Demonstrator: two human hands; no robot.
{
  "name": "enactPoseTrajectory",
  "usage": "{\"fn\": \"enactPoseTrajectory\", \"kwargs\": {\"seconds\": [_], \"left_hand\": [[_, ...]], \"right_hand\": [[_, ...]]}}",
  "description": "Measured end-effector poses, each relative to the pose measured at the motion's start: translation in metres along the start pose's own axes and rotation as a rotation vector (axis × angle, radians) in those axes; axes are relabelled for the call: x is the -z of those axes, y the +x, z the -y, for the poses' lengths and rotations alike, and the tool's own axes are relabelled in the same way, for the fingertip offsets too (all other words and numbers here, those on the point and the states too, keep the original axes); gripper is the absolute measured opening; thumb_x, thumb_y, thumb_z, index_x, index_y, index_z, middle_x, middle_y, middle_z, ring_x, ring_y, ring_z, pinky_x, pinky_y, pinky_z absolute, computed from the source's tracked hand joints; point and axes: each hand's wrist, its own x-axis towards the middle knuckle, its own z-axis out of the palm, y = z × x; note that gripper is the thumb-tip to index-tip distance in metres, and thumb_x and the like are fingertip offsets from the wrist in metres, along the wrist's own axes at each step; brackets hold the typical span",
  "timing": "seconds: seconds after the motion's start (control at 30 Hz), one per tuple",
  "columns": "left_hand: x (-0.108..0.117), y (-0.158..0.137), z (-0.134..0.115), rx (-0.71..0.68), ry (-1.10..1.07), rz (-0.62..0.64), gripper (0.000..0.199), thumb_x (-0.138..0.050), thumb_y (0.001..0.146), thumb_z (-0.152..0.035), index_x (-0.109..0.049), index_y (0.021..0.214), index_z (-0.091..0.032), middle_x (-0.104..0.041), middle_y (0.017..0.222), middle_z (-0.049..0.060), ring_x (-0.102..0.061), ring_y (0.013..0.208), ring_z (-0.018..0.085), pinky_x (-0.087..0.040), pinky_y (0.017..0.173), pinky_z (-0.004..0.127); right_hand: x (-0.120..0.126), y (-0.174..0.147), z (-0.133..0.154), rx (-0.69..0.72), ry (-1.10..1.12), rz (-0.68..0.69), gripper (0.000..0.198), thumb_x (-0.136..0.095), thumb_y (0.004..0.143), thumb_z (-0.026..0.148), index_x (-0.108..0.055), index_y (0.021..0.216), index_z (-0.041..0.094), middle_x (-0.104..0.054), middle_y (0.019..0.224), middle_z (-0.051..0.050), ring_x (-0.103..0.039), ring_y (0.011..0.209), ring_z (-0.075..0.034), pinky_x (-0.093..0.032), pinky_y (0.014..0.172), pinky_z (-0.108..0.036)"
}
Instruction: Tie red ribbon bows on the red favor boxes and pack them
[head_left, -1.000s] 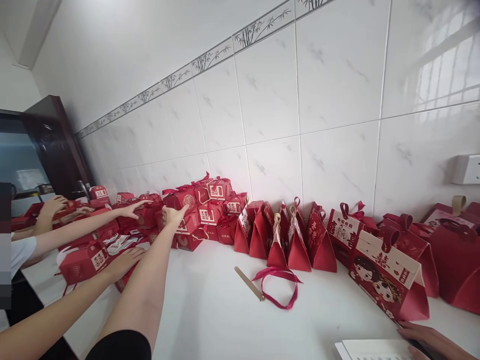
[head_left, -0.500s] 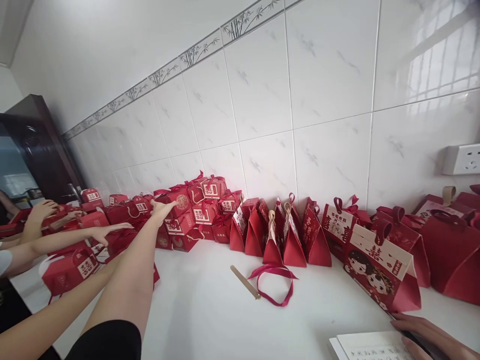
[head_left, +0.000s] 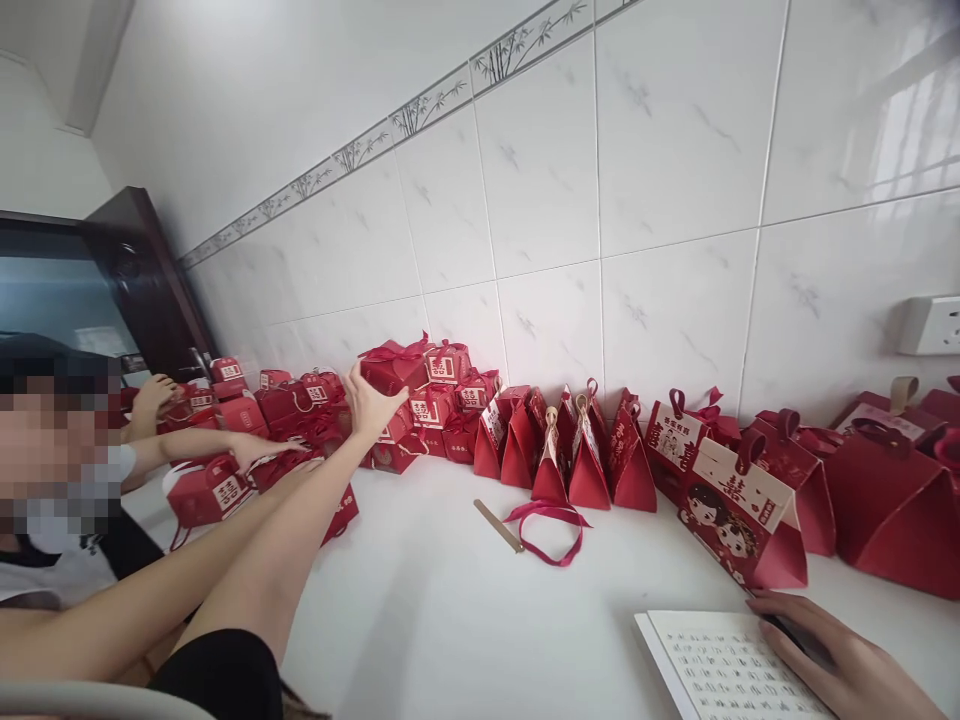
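Note:
My left hand (head_left: 375, 402), at the end of a black-sleeved arm, is closed around a red favour box (head_left: 394, 372) with a ribbon bow. The box sits at the upper left of a stack of similar boxes (head_left: 431, 408); its contact with those beneath is hidden. At the lower right, my right hand (head_left: 847, 650) is wrapped round a dark pen (head_left: 799, 642) and rests over an open notebook (head_left: 705, 660) covered in handwriting. Beside the notebook stands a red handled gift box (head_left: 739, 515) with a cartoon couple printed on it.
Triangular red bags (head_left: 589, 465) line the wall, with larger red boxes (head_left: 900, 510) to the right. A crimson ribbon loop (head_left: 551, 535) and a tan strip (head_left: 499, 525) lie on the white table (head_left: 450, 620). A co-worker's arms (head_left: 191, 445) reach among boxes at left.
The view has swung left and shows more of the co-worker. My left hand has moved up and taken hold of a favour box. My right hand stays at the notebook with the pen.

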Motion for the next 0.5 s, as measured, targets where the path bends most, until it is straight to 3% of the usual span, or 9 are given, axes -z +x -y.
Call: {"fn": "enactPoseTrajectory", "kwargs": {"seconds": [0.13, 0.3, 0.4, 0.5], "left_hand": [[0.015, -0.018, -0.037, -0.182, -0.171, 0.094, 0.09, -0.076, 0.058, -0.028, -0.024, 0.13, -0.01, -0.034, 0.129, 0.017, -0.035, 0.127, 0.027, -0.031, 0.108, 0.04], [0.016, -0.063, -0.11, -0.538, -0.518, 0.205, 0.097, -0.079, 0.048, -0.032, -0.027, 0.128, -0.012, -0.037, 0.124, 0.017, -0.038, 0.122, 0.03, -0.033, 0.105, 0.045], [0.016, -0.101, -0.159, -0.682, -0.756, 0.345, 0.101, -0.079, 0.044, -0.039, -0.029, 0.128, -0.014, -0.04, 0.122, 0.015, -0.043, 0.117, 0.03, -0.04, 0.099, 0.045], [0.021, -0.144, -0.202, -0.732, -0.909, 0.56, 0.09, -0.079, 0.044, -0.039, -0.039, 0.122, -0.017, -0.044, 0.119, 0.012, -0.048, 0.112, 0.03, -0.043, 0.095, 0.045]], "right_hand": [[0.013, 0.003, 0.029, -0.098, 0.041, 0.055, 0.042, -0.046, 0.059, 0.063, -0.07, 0.072, 0.03, -0.071, 0.084, 0.0, -0.067, 0.08, -0.031, -0.058, 0.069, -0.041], [0.023, 0.003, 0.046, -0.159, 0.061, 0.125, 0.047, -0.045, 0.054, 0.064, -0.068, 0.072, 0.028, -0.07, 0.085, -0.002, -0.066, 0.083, -0.031, -0.055, 0.074, -0.042], [0.027, 0.0, 0.051, -0.151, 0.063, 0.14, 0.048, -0.044, 0.055, 0.065, -0.067, 0.074, 0.027, -0.07, 0.087, -0.004, -0.066, 0.084, -0.032, -0.053, 0.075, -0.041], [0.032, -0.003, 0.054, -0.171, 0.062, 0.095, 0.053, -0.04, 0.059, 0.067, -0.066, 0.076, 0.025, -0.07, 0.092, -0.006, -0.065, 0.089, -0.032, -0.052, 0.077, -0.041]]}}
